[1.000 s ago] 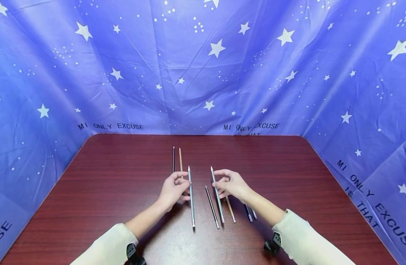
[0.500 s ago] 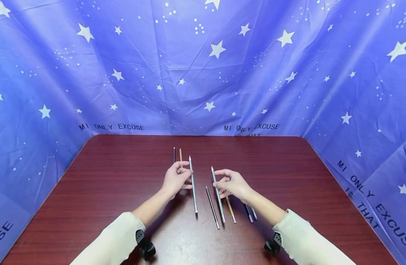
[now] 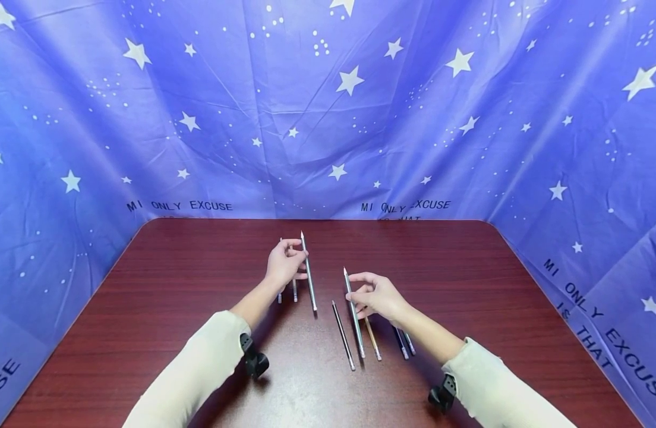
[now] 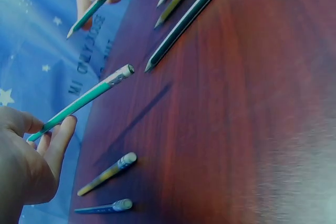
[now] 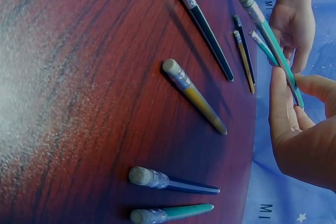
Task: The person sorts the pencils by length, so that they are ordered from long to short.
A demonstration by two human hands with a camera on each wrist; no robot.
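My left hand pinches a green pencil near its sharpened end, the eraser end pointing back toward me. The pencil hangs above the table, its shadow falling on the wood in the left wrist view. Under that hand lie a yellow pencil and a dark pencil, partly covered in the head view. My right hand pinches another green pencil between thumb and fingers, tip away from me. Left of it a black pencil lies on the table; a yellow pencil lies partly beneath the hand.
Under my right forearm lie a dark blue pencil and a green pencil, side by side. The dark red wooden table ends at a blue star-patterned curtain. A black camera sits on my left wrist.
My left hand has moved away from me, carrying its green pencil toward the table's far side, over the two pencils lying there. My right hand has stayed nearly still with its pencil.
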